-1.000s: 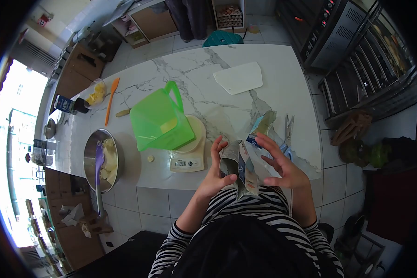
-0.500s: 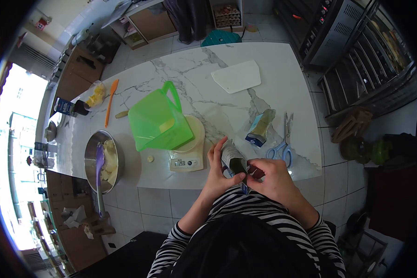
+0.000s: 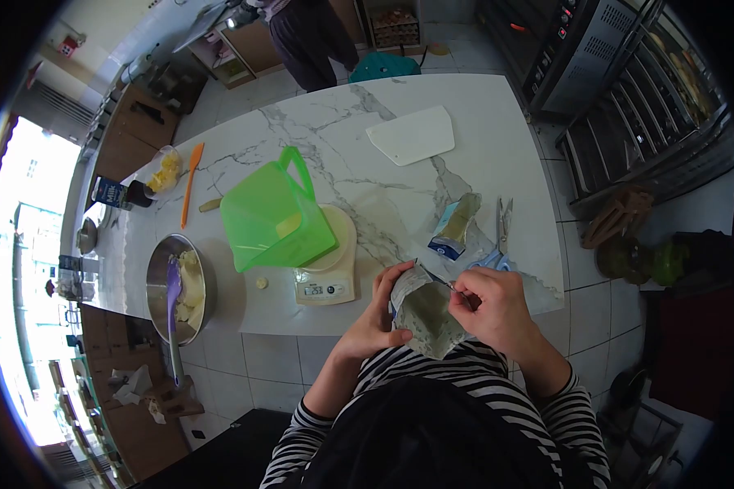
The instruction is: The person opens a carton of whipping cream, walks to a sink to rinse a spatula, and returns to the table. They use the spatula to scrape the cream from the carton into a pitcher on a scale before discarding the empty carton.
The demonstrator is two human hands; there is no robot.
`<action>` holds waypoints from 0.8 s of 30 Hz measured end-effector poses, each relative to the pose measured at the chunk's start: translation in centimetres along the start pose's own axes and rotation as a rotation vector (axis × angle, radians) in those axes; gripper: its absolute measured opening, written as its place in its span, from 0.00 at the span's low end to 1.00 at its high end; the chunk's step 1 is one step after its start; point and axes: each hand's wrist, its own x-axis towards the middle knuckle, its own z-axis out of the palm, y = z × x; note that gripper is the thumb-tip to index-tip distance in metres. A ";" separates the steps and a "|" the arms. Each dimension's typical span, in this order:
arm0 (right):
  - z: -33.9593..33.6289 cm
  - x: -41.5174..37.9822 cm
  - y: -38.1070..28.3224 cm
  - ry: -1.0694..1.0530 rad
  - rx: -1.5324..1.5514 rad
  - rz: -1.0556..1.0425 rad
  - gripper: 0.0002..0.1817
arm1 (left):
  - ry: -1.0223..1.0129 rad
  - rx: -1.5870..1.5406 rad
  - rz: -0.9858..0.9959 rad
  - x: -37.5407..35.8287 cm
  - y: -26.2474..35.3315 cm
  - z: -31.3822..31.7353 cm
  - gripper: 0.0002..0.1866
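A foil-lined packet [image 3: 431, 319], its inside pale and speckled, is held in front of my striped top. My left hand [image 3: 375, 316] grips the packet's left side, thumb at the front and fingers behind. At the packet's upper right edge, my right hand [image 3: 497, 306] has its fingers closed in a pinch on the rim. Just beyond lies an opened blue carton with a yellowish wrapper [image 3: 455, 226]. Blue-handled scissors [image 3: 502, 224] rest beside it, their handles partly behind my right hand. Whatever is inside the packet cannot be made out.
A green pitcher [image 3: 269, 216] stands on a kitchen scale [image 3: 324, 281]. Left of it are a steel bowl [image 3: 208, 281] with a purple spatula [image 3: 174, 289], and an orange spatula [image 3: 192, 186]. A white scraper [image 3: 412, 134] lies farther back. Another person [image 3: 306, 41] stands beyond the table.
The packet has been spread wider and tilted so its inside faces up. My right hand has moved right and slightly up along its edge. The person beyond the table has shifted left.
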 end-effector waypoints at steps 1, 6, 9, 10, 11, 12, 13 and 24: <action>-0.1 0.1 -0.1 -0.019 -0.002 -0.027 0.07 | -0.005 0.036 0.004 -0.1 -0.1 0.0 0.55; -1.9 0.7 -0.6 -0.112 0.071 -0.081 0.07 | -0.009 -0.084 0.135 0.2 -1.0 -0.6 0.54; -2.2 0.8 -1.3 -0.200 0.055 -0.103 0.07 | 0.035 -0.615 -0.087 2.1 -1.9 -2.0 0.50; -1.9 0.8 -1.6 -0.246 0.068 -0.102 0.06 | -0.188 -0.775 -0.152 2.8 -2.1 -2.3 0.48; -1.6 0.8 -2.0 -0.242 0.069 -0.091 0.06 | -0.419 -0.931 -0.218 3.2 -2.3 -2.5 0.47; -1.4 0.9 -2.4 -0.275 0.055 -0.103 0.06 | -0.420 -0.882 -0.299 3.4 -2.3 -2.6 0.47; -1.3 1.1 -2.8 -0.306 0.038 -0.112 0.06 | -0.436 -0.885 -0.311 3.5 -2.3 -2.8 0.47; -0.1 3.5 -7.0 -0.278 -0.168 -0.020 0.07 | -0.464 -1.080 -0.495 2.8 -4.1 -4.3 0.55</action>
